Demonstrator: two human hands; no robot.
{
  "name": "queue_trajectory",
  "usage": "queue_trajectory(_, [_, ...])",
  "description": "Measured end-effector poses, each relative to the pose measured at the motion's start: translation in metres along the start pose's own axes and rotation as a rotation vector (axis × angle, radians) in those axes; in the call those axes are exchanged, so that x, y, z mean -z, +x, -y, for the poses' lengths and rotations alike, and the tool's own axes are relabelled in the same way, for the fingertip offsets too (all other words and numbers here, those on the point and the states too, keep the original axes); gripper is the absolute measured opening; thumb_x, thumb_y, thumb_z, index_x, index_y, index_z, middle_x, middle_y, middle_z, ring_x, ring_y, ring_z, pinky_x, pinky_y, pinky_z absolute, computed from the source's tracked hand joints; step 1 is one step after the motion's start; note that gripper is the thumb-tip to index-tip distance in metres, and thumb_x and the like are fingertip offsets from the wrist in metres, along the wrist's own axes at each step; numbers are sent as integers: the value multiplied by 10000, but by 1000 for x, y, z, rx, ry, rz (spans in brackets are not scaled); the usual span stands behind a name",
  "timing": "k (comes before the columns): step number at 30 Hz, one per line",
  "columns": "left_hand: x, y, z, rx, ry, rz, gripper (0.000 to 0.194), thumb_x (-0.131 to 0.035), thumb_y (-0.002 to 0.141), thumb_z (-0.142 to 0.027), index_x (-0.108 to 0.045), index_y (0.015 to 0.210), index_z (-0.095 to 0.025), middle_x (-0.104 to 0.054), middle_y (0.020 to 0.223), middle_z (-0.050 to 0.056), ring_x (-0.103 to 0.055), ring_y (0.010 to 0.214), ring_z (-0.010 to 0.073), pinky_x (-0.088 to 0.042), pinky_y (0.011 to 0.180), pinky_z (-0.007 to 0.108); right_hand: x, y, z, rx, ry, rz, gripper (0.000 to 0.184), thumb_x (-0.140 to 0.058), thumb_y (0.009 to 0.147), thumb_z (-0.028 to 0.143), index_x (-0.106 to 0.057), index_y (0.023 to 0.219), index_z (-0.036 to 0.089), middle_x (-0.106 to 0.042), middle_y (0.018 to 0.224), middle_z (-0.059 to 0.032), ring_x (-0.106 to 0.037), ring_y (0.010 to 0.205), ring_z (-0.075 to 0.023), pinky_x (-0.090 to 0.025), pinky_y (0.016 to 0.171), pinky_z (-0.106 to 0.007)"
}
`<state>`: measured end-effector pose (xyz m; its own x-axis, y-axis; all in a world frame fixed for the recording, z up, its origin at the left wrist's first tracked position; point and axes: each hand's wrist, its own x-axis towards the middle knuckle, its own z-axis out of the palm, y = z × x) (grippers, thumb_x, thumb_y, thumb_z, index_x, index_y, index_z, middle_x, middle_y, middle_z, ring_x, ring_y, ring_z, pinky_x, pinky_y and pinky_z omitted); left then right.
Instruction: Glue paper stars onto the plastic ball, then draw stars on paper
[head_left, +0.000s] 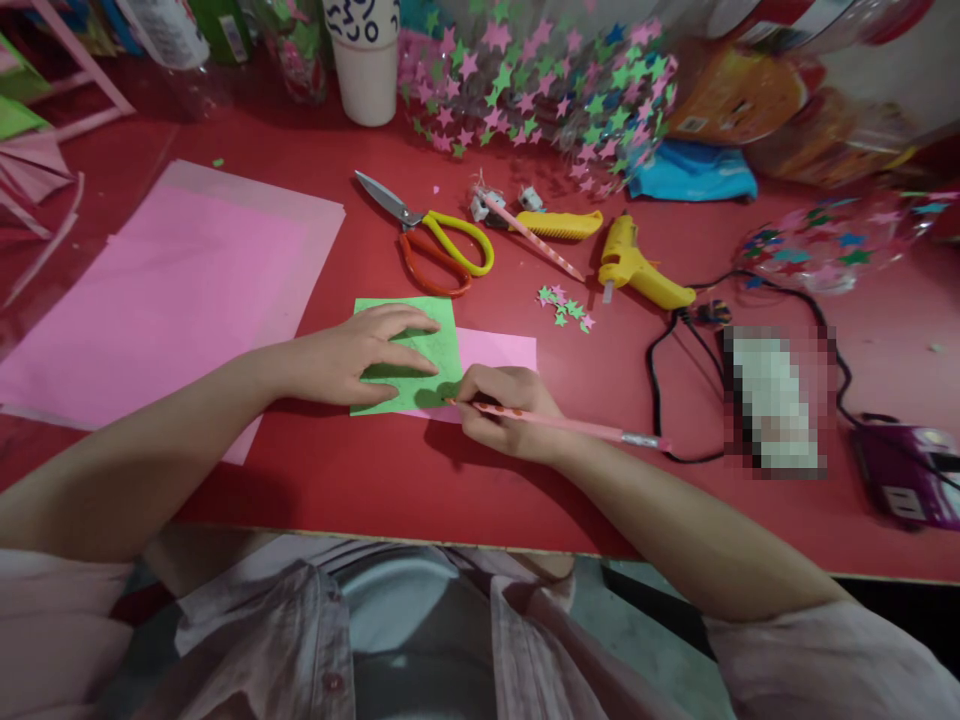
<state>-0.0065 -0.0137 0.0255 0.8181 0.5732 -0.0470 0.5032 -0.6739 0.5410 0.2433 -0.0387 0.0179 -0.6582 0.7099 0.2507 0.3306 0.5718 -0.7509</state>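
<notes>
My left hand (360, 355) lies spread on a green sheet of paper (420, 345), its fingers apart. A pink strip of paper (499, 350) sits partly under the green one and shows at its right. Between the fingers of my right hand (506, 405) is a pink patterned pencil (570, 425) with an eraser end. Its tip meets the lower right part of the green paper. Faint marks show on the green surface, too small to read.
Large pink sheets (202, 280) lie at left. Beyond the hands are scissors (420, 230), a second pencil (532, 238), a yellow cutter (559, 224), small paper stars (566, 308) and a yellow glue gun (634, 265) with a black cord. A white cup (366, 75) stands behind.
</notes>
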Motion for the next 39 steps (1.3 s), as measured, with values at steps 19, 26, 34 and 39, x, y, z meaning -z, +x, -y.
queue_trajectory(19, [9,0,-2,326,171,-65,858,-666,693,-567,-396,1404,-169,-363,1460,146,-302,1357,367,-236,1133,502,10,5,-12,3,-475,39,464,-640,823,401,-505,1196,161,-578,1276,-170,-497,1190,-332,-414,1005,-519])
queue_trajectory(26, [19,-5,1,396,100,-20,898,-679,649,-511,-362,1423,-183,-374,1405,127,-339,1320,335,-312,1096,427,24,6,-5,-178,-476,147,508,-686,768,369,-488,1208,212,-546,1228,-133,-487,1159,-335,-432,957,-521])
queue_trajectory(34, [16,0,6,513,-7,-188,797,-683,630,-427,-441,1355,-202,-454,1228,93,-434,1200,295,-389,1030,438,42,22,-1,-405,-635,235,510,-732,677,385,-501,1085,183,-529,1135,-143,-484,1123,-355,-410,962,-498])
queue_trajectory(39, [19,-4,21,515,-159,-270,387,-590,671,-322,-621,1033,-185,-515,1019,48,-542,947,207,-475,895,386,44,29,-1,-419,-691,281,491,-706,680,463,-487,1017,181,-522,1053,-142,-493,1070,-369,-413,924,-541])
